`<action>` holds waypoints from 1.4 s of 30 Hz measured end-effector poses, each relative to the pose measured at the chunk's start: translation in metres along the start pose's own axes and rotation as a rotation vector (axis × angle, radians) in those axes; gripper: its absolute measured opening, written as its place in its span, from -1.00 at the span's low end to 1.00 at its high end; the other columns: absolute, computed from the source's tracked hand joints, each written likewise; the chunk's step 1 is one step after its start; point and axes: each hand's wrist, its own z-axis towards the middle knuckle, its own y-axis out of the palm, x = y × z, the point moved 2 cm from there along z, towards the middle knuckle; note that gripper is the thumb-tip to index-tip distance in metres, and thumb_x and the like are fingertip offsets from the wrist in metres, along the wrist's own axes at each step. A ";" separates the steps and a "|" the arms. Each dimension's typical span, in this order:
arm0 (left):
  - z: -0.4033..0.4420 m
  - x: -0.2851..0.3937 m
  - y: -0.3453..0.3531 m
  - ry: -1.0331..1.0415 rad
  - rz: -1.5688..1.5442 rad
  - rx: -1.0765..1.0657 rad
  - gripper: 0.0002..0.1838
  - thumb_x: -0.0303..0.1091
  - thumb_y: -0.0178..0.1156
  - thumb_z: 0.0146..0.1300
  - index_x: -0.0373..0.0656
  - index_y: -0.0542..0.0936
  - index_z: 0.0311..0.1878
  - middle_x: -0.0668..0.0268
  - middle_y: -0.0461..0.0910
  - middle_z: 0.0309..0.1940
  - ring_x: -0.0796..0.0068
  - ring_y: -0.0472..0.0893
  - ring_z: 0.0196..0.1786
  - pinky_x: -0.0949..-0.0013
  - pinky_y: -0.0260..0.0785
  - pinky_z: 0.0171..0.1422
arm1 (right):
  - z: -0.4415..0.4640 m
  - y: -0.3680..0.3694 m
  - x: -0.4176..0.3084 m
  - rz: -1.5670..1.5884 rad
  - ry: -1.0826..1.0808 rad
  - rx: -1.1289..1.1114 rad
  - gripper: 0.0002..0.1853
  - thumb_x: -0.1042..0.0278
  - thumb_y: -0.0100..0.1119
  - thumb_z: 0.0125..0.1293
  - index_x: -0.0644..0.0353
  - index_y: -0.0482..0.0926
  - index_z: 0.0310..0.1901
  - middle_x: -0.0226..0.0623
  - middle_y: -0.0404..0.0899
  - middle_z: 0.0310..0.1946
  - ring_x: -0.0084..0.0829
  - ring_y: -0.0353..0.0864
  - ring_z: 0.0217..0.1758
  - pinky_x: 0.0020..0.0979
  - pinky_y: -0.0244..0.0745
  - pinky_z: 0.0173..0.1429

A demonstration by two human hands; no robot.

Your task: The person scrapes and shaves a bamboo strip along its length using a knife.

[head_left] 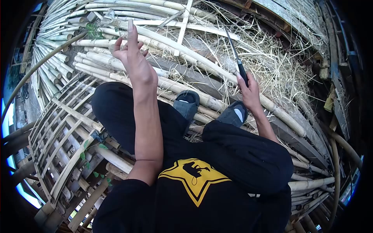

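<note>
My right hand (pixel 249 91) is wrapped round the black handle of a knife (pixel 234 48), whose long narrow blade points up and away over the shavings. My left hand (pixel 136 60) is raised with its fingers apart; the index finger stretches forward and nothing shows in its grasp. A long pale bamboo strip (pixel 186 51) runs from near the left fingertip down to the right hand's thumb. Whether either hand touches it, I cannot tell. Beyond it, a thinner split strip (pixel 183 29) lies crosswise.
Bamboo poles (pixel 50 58) are piled at the upper left. Curly shavings (pixel 268 58) cover the ground ahead and to the right. A slatted bamboo frame (pixel 64 136) stands at my left. Sandals (pixel 186 106) rest on poles below my hands. Weathered boards (pixel 295 19) stand at the upper right.
</note>
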 end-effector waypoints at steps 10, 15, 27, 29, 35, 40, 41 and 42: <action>-0.151 0.111 0.018 -0.761 -0.877 -1.607 -0.30 0.38 0.08 0.14 -0.23 0.49 -0.29 0.14 0.38 -0.27 0.37 0.42 -0.30 0.38 0.27 -0.17 | -0.001 -0.005 -0.004 0.133 0.013 0.104 -0.74 0.22 0.09 0.40 0.24 0.43 -0.35 -0.57 0.28 -0.61 -0.73 0.16 -0.54 -0.52 0.07 -0.50; -0.224 0.115 0.079 -0.312 -1.652 -0.986 -0.03 0.29 0.30 0.04 -0.47 0.26 0.16 0.04 0.37 -0.17 0.44 0.45 -0.41 0.33 0.31 -0.36 | -0.001 -0.008 -0.003 0.084 -0.022 0.081 -0.76 0.19 0.06 0.43 0.18 0.44 -0.30 -0.59 0.29 -0.59 -0.78 0.18 -0.57 -0.63 0.07 -0.51; -0.192 0.100 0.079 -0.340 -1.209 -1.438 -0.25 0.24 0.28 0.04 -0.38 0.43 -0.10 0.22 0.33 -0.26 0.41 0.38 -0.30 0.34 0.19 -0.18 | -0.007 -0.013 0.000 0.210 0.042 0.092 -0.73 0.19 0.10 0.40 0.20 0.44 -0.37 -0.56 0.32 -0.62 -0.74 0.21 -0.57 -0.57 0.09 -0.49; -0.199 0.093 0.082 -0.336 -1.052 -1.601 -0.40 0.15 0.32 0.05 -0.31 0.50 -0.28 0.29 0.32 -0.29 0.40 0.37 -0.22 0.33 0.16 -0.08 | -0.005 -0.013 0.001 0.214 0.040 0.092 -0.73 0.19 0.10 0.40 0.20 0.44 -0.37 -0.56 0.33 -0.62 -0.74 0.22 -0.57 -0.57 0.10 -0.49; -0.194 0.081 0.083 -0.301 -0.742 -1.596 -0.62 -0.10 0.30 0.19 -0.27 0.49 -0.29 0.31 0.36 -0.28 0.52 0.38 -0.24 0.41 0.19 -0.12 | -0.012 -0.016 -0.005 0.262 0.006 0.063 -0.74 0.18 0.12 0.39 0.19 0.45 -0.36 -0.54 0.35 -0.62 -0.74 0.23 -0.56 -0.59 0.13 -0.48; -0.146 -0.020 0.076 0.058 0.274 -0.554 -0.58 -0.21 0.19 0.33 -0.28 0.32 0.05 0.31 0.34 -0.19 0.62 0.36 -0.17 0.46 0.28 -0.01 | -0.027 -0.012 -0.027 0.576 0.124 -0.087 -0.84 0.28 0.07 0.43 0.19 0.43 -0.16 -0.46 0.49 -0.47 -0.70 0.41 -0.45 -0.62 0.31 -0.35; -0.137 -0.034 0.074 0.162 0.358 -0.436 -0.51 -0.15 0.22 0.30 -0.29 0.30 0.09 0.30 0.29 -0.14 0.58 0.33 -0.12 0.44 0.27 0.02 | -0.029 -0.008 -0.028 0.628 0.140 -0.121 -0.84 0.28 0.06 0.44 0.19 0.42 -0.13 -0.45 0.49 -0.47 -0.70 0.43 -0.44 -0.62 0.33 -0.34; -0.133 -0.038 0.076 0.250 0.422 -0.397 -0.55 -0.17 0.17 0.35 -0.32 0.33 0.08 0.32 0.36 -0.19 0.58 0.39 -0.13 0.45 0.30 0.01 | -0.032 -0.003 -0.031 0.673 0.186 -0.141 -0.82 0.25 0.05 0.45 0.19 0.41 -0.12 -0.44 0.50 -0.47 -0.68 0.47 -0.45 -0.61 0.35 -0.35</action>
